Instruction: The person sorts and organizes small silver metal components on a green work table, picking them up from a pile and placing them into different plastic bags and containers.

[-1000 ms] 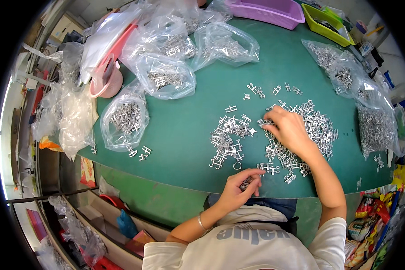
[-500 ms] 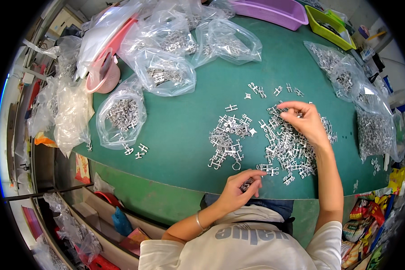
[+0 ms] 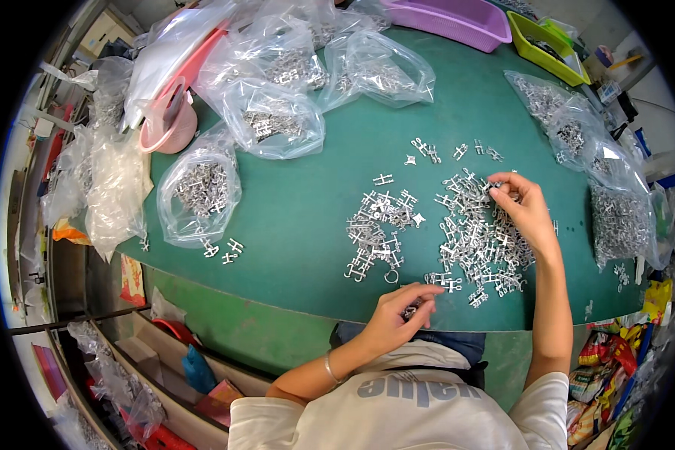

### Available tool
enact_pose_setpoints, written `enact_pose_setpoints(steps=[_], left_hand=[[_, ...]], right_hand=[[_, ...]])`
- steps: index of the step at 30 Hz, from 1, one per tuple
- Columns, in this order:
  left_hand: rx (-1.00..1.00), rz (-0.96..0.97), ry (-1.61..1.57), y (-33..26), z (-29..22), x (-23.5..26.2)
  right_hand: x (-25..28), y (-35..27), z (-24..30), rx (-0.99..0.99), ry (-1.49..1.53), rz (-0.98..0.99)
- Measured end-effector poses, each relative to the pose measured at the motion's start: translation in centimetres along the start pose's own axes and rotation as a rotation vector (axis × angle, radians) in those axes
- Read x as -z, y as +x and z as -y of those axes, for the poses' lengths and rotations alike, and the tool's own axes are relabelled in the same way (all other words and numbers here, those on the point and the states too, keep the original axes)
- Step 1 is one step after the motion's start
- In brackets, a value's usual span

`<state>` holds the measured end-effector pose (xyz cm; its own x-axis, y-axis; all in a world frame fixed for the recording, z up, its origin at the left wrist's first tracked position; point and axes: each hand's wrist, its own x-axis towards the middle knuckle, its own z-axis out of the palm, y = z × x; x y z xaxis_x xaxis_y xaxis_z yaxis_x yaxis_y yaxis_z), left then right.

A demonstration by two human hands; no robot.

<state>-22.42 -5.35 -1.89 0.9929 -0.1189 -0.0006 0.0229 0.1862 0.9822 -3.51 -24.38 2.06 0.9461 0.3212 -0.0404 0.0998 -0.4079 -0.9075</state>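
Note:
My right hand is over the upper part of a large loose pile of small silver metal pieces, shaped like little H-bars with looped ends. Its thumb and forefinger close around what looks like one such piece at the pile's edge. Near the table's front edge, my left hand is curled with its palm up, cupping several of the same metal pieces. A smaller pile lies to the left of the large one, with an open ring at its lower end.
The green table bears clear bags of metal pieces at the back left, left and right. A pink cup stands at the left. A purple basket and a green basket sit at the far edge.
My right hand has moved slightly right and down over the large pile, its fingertips now closer together. My left hand stays in place, still cupped.

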Motion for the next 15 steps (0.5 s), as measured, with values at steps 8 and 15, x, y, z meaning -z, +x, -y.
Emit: enact_pose_setpoints(steps=[8,15], left_hand=[[-0.001,0.009,0.025,0.1,0.0,0.0],[-0.016,-0.013,0.041,0.0,0.0,-0.1]], right_hand=[[-2.5,-2.4,0.9,0.191,-0.582,-0.047],[-0.8,-2.2,0.4,0.147,-0.395,-0.068]])
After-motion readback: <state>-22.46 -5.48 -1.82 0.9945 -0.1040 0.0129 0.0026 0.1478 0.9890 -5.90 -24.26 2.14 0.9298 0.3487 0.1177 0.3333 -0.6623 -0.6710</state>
